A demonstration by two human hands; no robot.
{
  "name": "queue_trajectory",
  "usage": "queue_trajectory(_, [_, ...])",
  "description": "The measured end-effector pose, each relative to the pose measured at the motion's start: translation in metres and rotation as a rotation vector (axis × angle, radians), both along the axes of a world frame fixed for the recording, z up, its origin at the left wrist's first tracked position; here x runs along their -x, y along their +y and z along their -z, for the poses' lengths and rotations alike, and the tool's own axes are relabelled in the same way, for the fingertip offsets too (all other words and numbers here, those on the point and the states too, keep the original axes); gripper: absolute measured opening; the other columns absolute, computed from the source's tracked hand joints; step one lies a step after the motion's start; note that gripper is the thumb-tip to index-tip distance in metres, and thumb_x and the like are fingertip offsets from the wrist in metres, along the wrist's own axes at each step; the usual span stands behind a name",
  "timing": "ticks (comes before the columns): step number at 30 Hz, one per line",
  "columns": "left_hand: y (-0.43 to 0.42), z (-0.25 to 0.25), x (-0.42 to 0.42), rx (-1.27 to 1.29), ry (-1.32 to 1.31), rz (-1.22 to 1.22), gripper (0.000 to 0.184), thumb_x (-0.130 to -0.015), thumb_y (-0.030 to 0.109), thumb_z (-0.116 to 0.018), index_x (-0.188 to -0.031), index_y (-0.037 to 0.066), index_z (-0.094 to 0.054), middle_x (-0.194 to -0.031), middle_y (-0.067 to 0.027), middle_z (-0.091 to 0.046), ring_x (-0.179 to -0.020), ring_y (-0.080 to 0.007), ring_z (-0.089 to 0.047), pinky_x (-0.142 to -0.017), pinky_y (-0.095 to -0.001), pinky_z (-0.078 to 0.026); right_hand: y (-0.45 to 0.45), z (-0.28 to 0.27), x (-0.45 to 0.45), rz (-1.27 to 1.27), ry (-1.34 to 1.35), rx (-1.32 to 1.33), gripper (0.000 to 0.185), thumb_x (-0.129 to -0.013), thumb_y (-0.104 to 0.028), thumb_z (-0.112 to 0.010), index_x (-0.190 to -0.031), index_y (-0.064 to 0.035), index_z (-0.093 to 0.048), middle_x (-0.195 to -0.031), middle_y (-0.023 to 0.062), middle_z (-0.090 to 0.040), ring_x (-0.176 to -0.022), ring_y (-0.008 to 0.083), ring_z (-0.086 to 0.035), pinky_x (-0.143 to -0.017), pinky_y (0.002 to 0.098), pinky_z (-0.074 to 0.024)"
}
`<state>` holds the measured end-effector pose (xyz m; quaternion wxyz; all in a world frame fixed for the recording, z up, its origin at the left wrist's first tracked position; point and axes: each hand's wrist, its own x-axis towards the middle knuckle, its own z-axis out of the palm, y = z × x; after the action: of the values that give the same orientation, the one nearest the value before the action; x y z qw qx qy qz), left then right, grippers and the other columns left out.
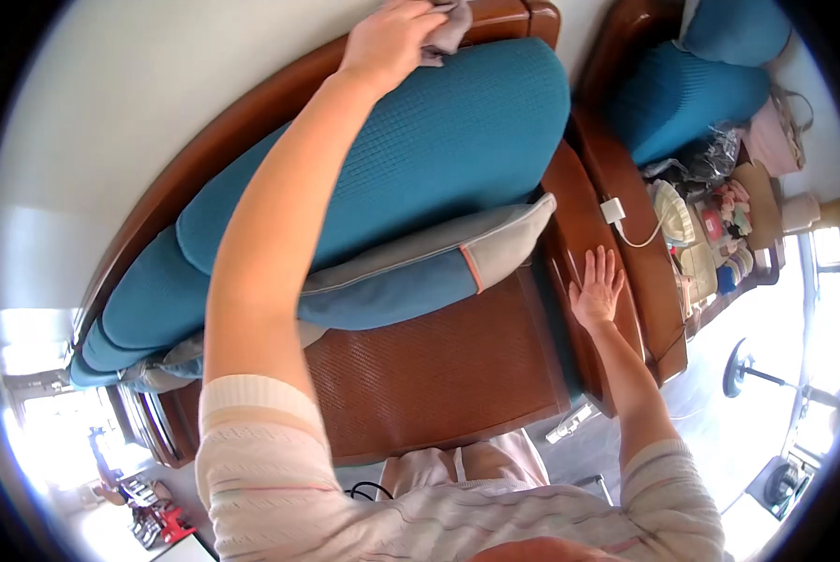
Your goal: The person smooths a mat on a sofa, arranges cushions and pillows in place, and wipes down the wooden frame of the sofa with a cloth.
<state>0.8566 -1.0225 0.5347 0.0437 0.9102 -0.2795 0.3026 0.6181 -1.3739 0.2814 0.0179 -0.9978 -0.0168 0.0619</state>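
At the top of the view my left hand [389, 42] is closed on a greyish cloth [448, 33], which lies against the wooden top rail [504, 23] of a sofa. Directly below that rail is a teal back cushion [448, 131]. My right hand [598, 290] rests flat, fingers spread, on the brown wooden armrest [570, 225]. Between my arms a blue and grey pillow [392, 295] with an orange stripe leans on the back cushion, above the brown woven seat [438, 375].
A white charger [613, 210] with a cable sits on the side table [659, 300] right of the armrest. Beyond it are a box of small items [720, 225] and a second teal-cushioned seat [691, 94]. A black-plated barbell [738, 367] lies at right.
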Motion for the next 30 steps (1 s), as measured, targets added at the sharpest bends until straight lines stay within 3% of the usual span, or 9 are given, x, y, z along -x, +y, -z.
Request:
queue_trajectory(10, [0.238,-0.008,0.14,-0.18,0.048,-0.456,0.045,-0.072,-0.001,-0.052,-0.114,0.015,-0.054,-0.11,-0.0023,-0.055,-0.102,-0.0204,-0.051,-0.085,-0.0313,-0.045,0.002,0.007,0.002,-0.002,-0.068,0.073,0.069,-0.079,-0.03,-0.05,-0.136,-0.0101,-0.017,-0.144,0.0085,-0.012,-0.133,0.0277,-0.008,-0.104,0.05,-0.0107])
queue_trajectory(16, [0.248,0.007,0.143,-0.096,-0.042,-0.515,0.034,-0.078,0.01,-0.049,-0.11,0.018,-0.057,-0.105,0.0005,-0.055,-0.1,-0.0185,-0.051,-0.083,-0.0303,-0.045,0.019,-0.005,0.002,0.076,0.084,0.186,0.081,-0.076,-0.021,-0.058,-0.138,-0.0131,-0.007,-0.145,0.0051,-0.007,-0.133,0.0266,-0.009,-0.099,0.054,-0.0238])
queue_trajectory(19, [0.246,0.0,0.149,-0.087,0.037,-0.536,0.041,-0.075,0.003,-0.051,-0.112,0.02,-0.056,-0.106,-0.0001,-0.056,-0.098,-0.0197,-0.053,-0.084,-0.0311,-0.045,0.034,-0.021,-0.002,0.144,0.279,0.27,0.074,-0.076,-0.02,-0.058,-0.136,-0.0108,-0.015,-0.142,0.0053,-0.016,-0.129,0.0248,-0.02,-0.094,0.0554,-0.03])
queue_trajectory(20, [0.247,-0.001,0.149,-0.111,0.021,-0.506,0.039,-0.076,0.004,-0.052,-0.111,0.02,-0.056,-0.105,0.0009,-0.056,-0.098,-0.0195,-0.053,-0.084,-0.0312,-0.045,0.045,-0.034,0.005,0.125,0.263,0.238,0.058,-0.076,-0.02,-0.056,-0.128,-0.0099,-0.032,-0.136,0.0086,-0.029,-0.121,0.0259,-0.035,-0.091,0.0546,-0.033])
queue_trajectory(22, [0.265,-0.006,0.161,-0.079,0.043,-0.471,0.037,-0.077,0.006,-0.052,-0.111,0.02,-0.056,-0.105,0.0026,-0.055,-0.097,-0.019,-0.053,-0.084,-0.0312,-0.045,0.068,-0.06,0.027,0.141,0.397,0.21,0.048,-0.077,-0.021,-0.056,-0.121,-0.0077,-0.043,-0.128,0.0139,-0.041,-0.115,0.0291,-0.043,-0.091,0.048,-0.0376])
queue_trajectory(24, [0.293,-0.01,0.18,0.011,0.133,-0.449,0.037,-0.077,0.007,-0.051,-0.111,0.021,-0.056,-0.107,0.0039,-0.055,-0.099,-0.0182,-0.053,-0.084,-0.0312,-0.045,0.049,-0.047,0.072,0.095,0.214,0.039,0.033,-0.076,-0.018,-0.052,-0.107,-0.0072,-0.055,-0.112,0.0175,-0.052,-0.099,0.0345,-0.052,-0.083,0.0453,-0.0429])
queue_trajectory(27, [0.383,0.005,0.207,0.06,0.077,-0.426,0.028,-0.081,0.013,-0.046,-0.106,0.021,-0.057,-0.102,0.0032,-0.054,-0.101,-0.017,-0.051,-0.082,-0.0321,-0.046,0.049,-0.059,0.17,0.176,0.167,0.034,0.027,-0.074,-0.015,-0.051,-0.096,-0.003,-0.059,-0.095,0.0223,-0.058,-0.088,0.0375,-0.056,-0.077,0.0444,-0.0453])
queue_trajectory(29, [0.438,0.001,0.234,0.001,0.071,-0.441,0.029,-0.082,0.012,-0.045,-0.107,0.022,-0.057,-0.104,0.0035,-0.054,-0.101,-0.0165,-0.051,-0.083,-0.031,-0.046,0.041,-0.051,0.236,0.301,0.409,0.123,0.025,-0.072,-0.016,-0.053,-0.092,-0.0027,-0.061,-0.097,0.0214,-0.058,-0.09,0.0368,-0.056,-0.078,0.0431,-0.0452])
queue_trajectory(30, [0.465,0.0,0.251,-0.022,0.068,-0.472,0.03,-0.082,0.012,-0.045,-0.107,0.022,-0.057,-0.105,0.0037,-0.054,-0.101,-0.0162,-0.051,-0.083,-0.0305,-0.046,0.052,-0.052,0.281,0.299,0.286,0.078,0.025,-0.071,-0.017,-0.056,-0.091,-0.0037,-0.062,-0.097,0.0197,-0.059,-0.091,0.0346,-0.057,-0.08,0.0413,-0.0454])
